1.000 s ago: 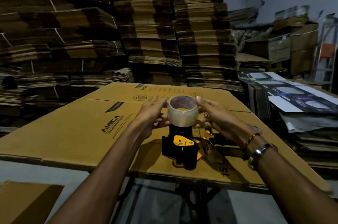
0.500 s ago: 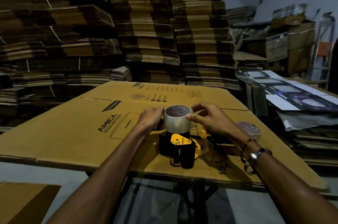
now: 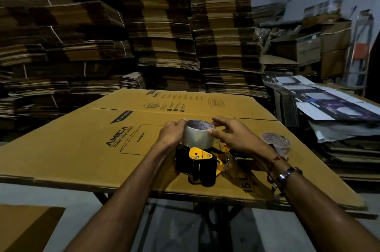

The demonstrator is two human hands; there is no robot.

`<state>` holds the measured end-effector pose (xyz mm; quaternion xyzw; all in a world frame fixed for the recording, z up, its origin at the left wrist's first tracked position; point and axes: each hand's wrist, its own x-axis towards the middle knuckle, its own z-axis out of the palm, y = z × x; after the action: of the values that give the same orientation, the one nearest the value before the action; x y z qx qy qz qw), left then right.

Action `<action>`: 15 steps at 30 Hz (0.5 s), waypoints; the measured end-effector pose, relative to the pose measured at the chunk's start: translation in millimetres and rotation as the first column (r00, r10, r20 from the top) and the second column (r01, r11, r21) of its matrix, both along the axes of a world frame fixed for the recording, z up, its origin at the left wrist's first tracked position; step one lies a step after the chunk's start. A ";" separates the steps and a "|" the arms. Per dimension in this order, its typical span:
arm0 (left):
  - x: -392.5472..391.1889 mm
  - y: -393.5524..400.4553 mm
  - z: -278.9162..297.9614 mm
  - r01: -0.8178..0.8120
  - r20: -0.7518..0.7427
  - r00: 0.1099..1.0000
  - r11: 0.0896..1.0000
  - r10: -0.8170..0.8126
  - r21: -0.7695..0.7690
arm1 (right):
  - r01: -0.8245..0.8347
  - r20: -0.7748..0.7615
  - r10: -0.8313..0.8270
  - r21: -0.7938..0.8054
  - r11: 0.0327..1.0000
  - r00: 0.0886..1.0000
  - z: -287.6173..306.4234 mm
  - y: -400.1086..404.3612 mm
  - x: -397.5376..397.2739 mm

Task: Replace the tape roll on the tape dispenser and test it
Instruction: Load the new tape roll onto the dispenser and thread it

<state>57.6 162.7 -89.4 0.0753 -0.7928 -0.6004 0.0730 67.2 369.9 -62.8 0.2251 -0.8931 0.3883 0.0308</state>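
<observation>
Clear tape roll (image 3: 197, 136), clamped between my left hand (image 3: 172, 133) and right hand (image 3: 231, 135), has come down from a second ago onto the black-and-yellow tape dispenser (image 3: 198, 162) on the worktop (image 3: 82, 149); seating seems under way, testing remains. Cardboard reads "AMICA", "Crompton", "15 L". Another roll (image 3: 276, 142) lies nearby.

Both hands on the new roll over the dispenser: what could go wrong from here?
1. The tape roll, held between left hand and right hand, may go onto the tape dispenser crooked; whether it is seated cannot be told.
2. The right wrist passes close to the second roll and could knock it along the cardboard sheet.
</observation>
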 end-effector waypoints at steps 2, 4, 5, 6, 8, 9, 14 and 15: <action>-3.6 -0.1 -4.6 -0.013 -0.021 1.000 1.000 0.013 0.009 | -0.007 0.002 0.007 0.016 1.000 1.000 2.1 -1.0 0.2; 2.5 2.2 -4.5 -0.015 -0.026 1.000 1.000 0.015 -0.004 | -0.005 0.002 0.005 0.036 0.999 1.000 2.4 -1.4 -0.2; 6.6 3.5 -5.0 -0.021 -0.014 1.000 1.000 0.020 -0.018 | -0.001 -0.003 0.001 0.063 0.998 1.000 1.4 -1.9 -0.9; 8.3 4.0 -6.8 -0.022 0.001 1.000 0.999 0.022 -0.038 | 0.004 -0.012 -0.003 0.105 0.994 1.000 -0.1 -2.8 -1.2; 5.8 2.5 -16.3 -0.001 0.034 0.999 0.999 0.002 -0.038 | 0.020 -0.026 -0.016 0.184 0.983 1.000 -3.7 -5.5 -1.0; 4.1 1.2 -19.4 0.013 0.050 0.999 1.000 -0.012 -0.019 | 0.030 -0.029 -0.025 0.203 0.979 0.999 -3.8 -6.8 -0.9; -4.6 -2.4 -21.2 0.037 0.109 0.993 0.998 -0.043 0.050 | 0.037 0.013 -0.040 0.203 0.979 0.999 0.7 -8.7 0.1; -3.0 -1.4 -18.9 0.048 0.112 0.992 0.997 -0.054 0.053 | 0.037 0.012 -0.040 0.195 0.980 0.999 0.5 -9.0 0.3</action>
<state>54.6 161.3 -108.3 0.0907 -0.7819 -0.6166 0.0104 67.5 360.8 -62.3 0.2066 -0.9312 0.3002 0.0089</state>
